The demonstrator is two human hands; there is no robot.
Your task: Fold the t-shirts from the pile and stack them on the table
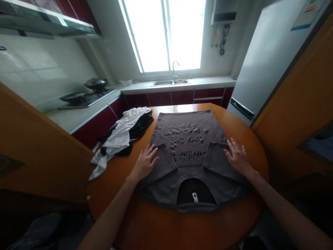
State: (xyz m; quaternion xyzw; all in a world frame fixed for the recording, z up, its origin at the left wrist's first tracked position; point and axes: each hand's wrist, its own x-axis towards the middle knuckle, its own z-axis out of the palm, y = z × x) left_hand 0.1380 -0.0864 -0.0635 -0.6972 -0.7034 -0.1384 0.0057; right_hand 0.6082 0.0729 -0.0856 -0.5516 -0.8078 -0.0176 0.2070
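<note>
A dark grey T-shirt (192, 139) with shiny black lettering lies spread face up on the wooden table, its neckline and small white label toward me. Both sleeves are turned inward over the front of the shirt. My left hand (145, 161) rests at the outer edge of the left-hand sleeve, fingers spread. At the outer edge of the other sleeve lies my right hand (237, 156), its fingers also apart. Neither hand grips any cloth.
The round wooden table (249, 146) bears a loose heap of white and black clothes (121, 133) at its left. Beyond it stand a counter with a sink (170, 82), a stove with pans (95, 84) at left, and a fridge (270, 52) at right.
</note>
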